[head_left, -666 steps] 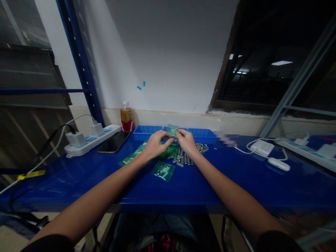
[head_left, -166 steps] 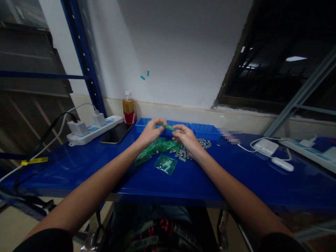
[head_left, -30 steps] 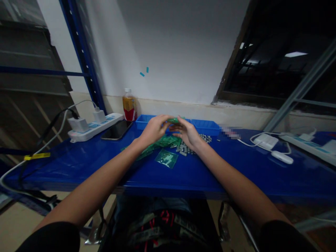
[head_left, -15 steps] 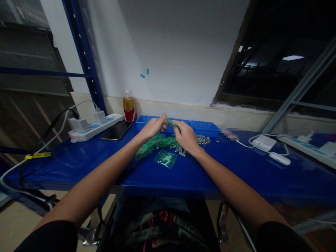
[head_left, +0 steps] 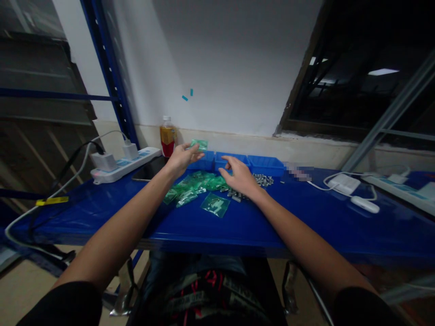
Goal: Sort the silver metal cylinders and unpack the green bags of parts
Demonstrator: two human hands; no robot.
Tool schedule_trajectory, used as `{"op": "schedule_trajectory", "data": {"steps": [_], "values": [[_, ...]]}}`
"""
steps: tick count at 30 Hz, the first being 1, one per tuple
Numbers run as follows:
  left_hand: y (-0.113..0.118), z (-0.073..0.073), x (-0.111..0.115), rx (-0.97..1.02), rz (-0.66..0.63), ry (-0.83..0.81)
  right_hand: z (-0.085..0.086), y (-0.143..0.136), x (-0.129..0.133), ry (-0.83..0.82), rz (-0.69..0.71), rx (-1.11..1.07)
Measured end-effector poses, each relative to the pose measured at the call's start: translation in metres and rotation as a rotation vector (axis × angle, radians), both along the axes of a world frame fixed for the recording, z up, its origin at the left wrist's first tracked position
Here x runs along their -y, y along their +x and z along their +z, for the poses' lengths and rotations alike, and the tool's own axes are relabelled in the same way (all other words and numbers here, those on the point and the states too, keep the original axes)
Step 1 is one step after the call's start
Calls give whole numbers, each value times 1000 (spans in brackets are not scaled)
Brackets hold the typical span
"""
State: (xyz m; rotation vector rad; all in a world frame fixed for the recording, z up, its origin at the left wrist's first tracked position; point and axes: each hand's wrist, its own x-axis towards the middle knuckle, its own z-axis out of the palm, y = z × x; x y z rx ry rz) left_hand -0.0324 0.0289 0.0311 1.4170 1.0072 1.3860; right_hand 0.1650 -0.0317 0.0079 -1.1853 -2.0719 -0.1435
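Pinched in the fingers of my left hand (head_left: pixel 183 158) is a small green plastic bag (head_left: pixel 200 144), held up over the back of the table. My right hand (head_left: pixel 237 174) is apart from it, fingers spread and curved with nothing in them. Below my hands lies a pile of green plastic bags (head_left: pixel 193 185). One flat bag (head_left: pixel 215 205) with small pale and metal pieces inside lies nearer the front edge. Loose metal parts (head_left: pixel 263 179) are heaped beside and beyond my right hand, which partly hides them.
Blue plastic trays (head_left: pixel 267 165) stand in a row along the wall. A drink bottle (head_left: pixel 167 136), a dark phone (head_left: pixel 148 168) and a power strip (head_left: pixel 124 165) are on the left. On the right are a white adapter (head_left: pixel 343 184), cables and another power strip (head_left: pixel 403 190).
My right hand has let go of the green bag. My left hand has moved left with the bag, away from the right hand, whose fingers have spread.
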Motion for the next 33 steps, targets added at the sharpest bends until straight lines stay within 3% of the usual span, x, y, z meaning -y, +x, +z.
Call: {"op": "schedule_trajectory", "data": {"steps": [3,6,10,14,19,22,29,33], "values": [[-3,-5,-2,-297,111,38,-3,-2,2,-46,-7,93],[-3,-9,1,-743,251,255,-5,-4,3,-72,-1,148],[4,-15,4,-1045,34,386,-1,0,0,-75,-30,173],[14,-21,7,-1085,-141,507,7,18,-7,-104,-88,166],[25,-28,14,-1112,-235,573,8,41,-17,-265,-117,206],[28,-29,18,-1159,-261,572,2,45,-22,-333,-140,249],[27,-28,20,-1151,-265,569,-10,43,-28,-299,-71,245],[28,-29,20,-1108,-276,552,-6,41,-26,-254,-170,190]]}}
